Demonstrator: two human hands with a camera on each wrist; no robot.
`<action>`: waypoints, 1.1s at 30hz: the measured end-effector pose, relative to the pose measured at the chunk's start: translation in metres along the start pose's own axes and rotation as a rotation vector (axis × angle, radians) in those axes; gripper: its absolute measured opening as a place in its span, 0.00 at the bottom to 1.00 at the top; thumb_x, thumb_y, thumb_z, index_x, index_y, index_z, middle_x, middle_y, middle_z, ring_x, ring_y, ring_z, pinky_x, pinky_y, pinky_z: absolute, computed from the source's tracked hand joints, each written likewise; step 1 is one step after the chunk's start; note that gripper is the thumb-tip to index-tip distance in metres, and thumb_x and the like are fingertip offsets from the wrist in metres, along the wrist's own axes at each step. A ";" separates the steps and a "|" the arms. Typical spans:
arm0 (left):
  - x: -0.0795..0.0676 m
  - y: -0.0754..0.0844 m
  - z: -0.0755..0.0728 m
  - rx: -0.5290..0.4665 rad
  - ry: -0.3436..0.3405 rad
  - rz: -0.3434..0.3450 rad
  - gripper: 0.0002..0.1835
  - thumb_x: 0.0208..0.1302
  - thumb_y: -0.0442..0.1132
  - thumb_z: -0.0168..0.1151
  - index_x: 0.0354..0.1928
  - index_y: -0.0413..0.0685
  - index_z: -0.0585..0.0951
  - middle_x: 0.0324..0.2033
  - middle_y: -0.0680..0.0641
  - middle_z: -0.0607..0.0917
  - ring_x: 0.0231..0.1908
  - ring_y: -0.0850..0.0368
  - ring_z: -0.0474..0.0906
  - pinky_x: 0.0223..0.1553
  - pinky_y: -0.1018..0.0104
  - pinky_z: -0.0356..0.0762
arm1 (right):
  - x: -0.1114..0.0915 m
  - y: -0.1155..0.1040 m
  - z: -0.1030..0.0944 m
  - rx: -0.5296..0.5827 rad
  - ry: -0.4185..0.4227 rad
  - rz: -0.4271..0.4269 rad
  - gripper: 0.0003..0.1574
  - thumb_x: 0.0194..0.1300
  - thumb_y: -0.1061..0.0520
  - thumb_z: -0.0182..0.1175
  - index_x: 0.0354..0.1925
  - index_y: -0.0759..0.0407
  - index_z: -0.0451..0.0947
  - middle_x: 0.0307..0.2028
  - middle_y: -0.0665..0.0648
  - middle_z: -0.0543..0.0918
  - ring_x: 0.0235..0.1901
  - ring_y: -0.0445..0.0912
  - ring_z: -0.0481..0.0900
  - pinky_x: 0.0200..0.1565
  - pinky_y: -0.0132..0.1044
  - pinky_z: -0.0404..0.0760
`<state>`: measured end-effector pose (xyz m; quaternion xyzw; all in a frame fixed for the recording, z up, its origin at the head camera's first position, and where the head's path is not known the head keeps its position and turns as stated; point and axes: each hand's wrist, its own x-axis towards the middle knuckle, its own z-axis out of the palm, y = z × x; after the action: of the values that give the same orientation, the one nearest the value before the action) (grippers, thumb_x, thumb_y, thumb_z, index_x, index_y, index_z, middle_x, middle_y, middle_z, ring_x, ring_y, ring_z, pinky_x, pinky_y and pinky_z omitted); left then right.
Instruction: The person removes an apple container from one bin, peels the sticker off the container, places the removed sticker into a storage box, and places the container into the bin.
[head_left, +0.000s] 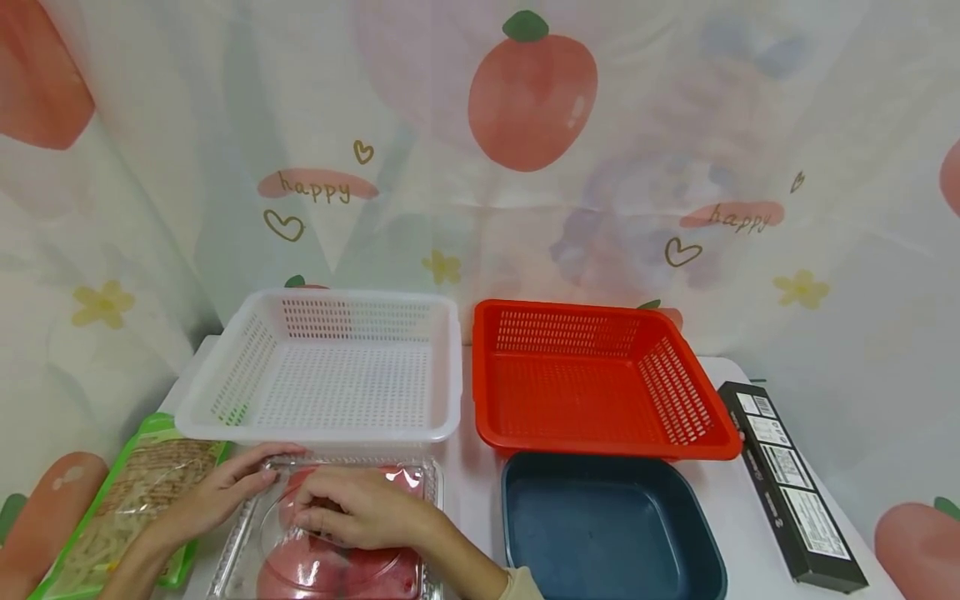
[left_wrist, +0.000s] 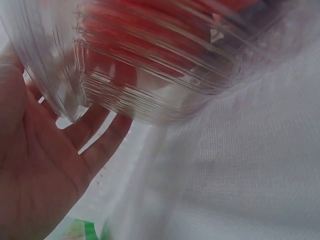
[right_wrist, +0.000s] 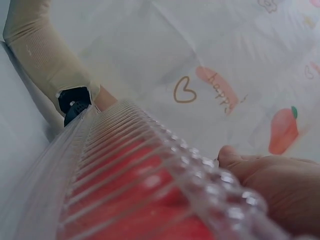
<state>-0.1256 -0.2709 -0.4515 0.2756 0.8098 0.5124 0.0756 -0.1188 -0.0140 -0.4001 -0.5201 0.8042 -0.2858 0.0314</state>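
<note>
A clear plastic box (head_left: 431, 500) with a lid, red round things inside it, stands at the front left of the table. My left hand (head_left: 217, 496) grips its back left corner, thumb by the lid's edge. In the left wrist view the fingers (left_wrist: 107, 135) of that hand reach round the ribbed side, partly seen through the plastic. My right hand (head_left: 367, 504) lies over the top of the lid, its fingers bent toward the thumb; I cannot tell whether they pinch the plastic. The right wrist view shows the box's beaded rim (right_wrist: 195, 172) close up beside this hand.
Behind the box stands a white basket (head_left: 450, 375), with a red basket (head_left: 483, 400) to its right. A dark blue tub (head_left: 510, 517) sits before the red one. A green-edged food packet (head_left: 161, 425) lies far left, a long black box (head_left: 772, 492) far right.
</note>
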 end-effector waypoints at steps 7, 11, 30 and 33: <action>-0.001 -0.001 -0.001 0.012 0.008 0.001 0.20 0.75 0.31 0.43 0.65 0.49 0.72 0.61 0.66 0.73 0.60 0.81 0.64 0.55 0.84 0.62 | 0.002 0.000 0.002 0.041 0.010 -0.016 0.08 0.72 0.50 0.53 0.40 0.48 0.78 0.40 0.43 0.81 0.39 0.27 0.70 0.46 0.11 0.64; -0.002 -0.001 -0.001 0.009 0.009 -0.004 0.20 0.75 0.32 0.43 0.64 0.49 0.72 0.61 0.68 0.73 0.60 0.82 0.64 0.55 0.85 0.62 | 0.002 0.000 0.002 0.076 0.021 -0.024 0.07 0.71 0.52 0.55 0.41 0.50 0.79 0.41 0.45 0.82 0.41 0.28 0.71 0.48 0.10 0.64; -0.002 0.001 0.000 -0.017 0.004 -0.018 0.20 0.75 0.32 0.43 0.65 0.49 0.71 0.61 0.69 0.72 0.60 0.82 0.63 0.56 0.85 0.60 | 0.001 -0.002 -0.001 0.134 0.075 -0.058 0.07 0.70 0.55 0.56 0.42 0.54 0.80 0.43 0.49 0.83 0.46 0.35 0.77 0.53 0.13 0.66; -0.001 0.000 0.000 -0.018 0.004 -0.014 0.20 0.75 0.32 0.43 0.65 0.48 0.71 0.61 0.68 0.72 0.61 0.82 0.63 0.56 0.85 0.60 | 0.001 -0.002 -0.001 0.130 0.075 -0.050 0.07 0.70 0.54 0.56 0.42 0.53 0.80 0.43 0.49 0.83 0.46 0.35 0.77 0.53 0.13 0.66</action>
<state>-0.1244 -0.2716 -0.4514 0.2683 0.8071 0.5198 0.0802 -0.1180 -0.0148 -0.3985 -0.5258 0.7713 -0.3576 0.0277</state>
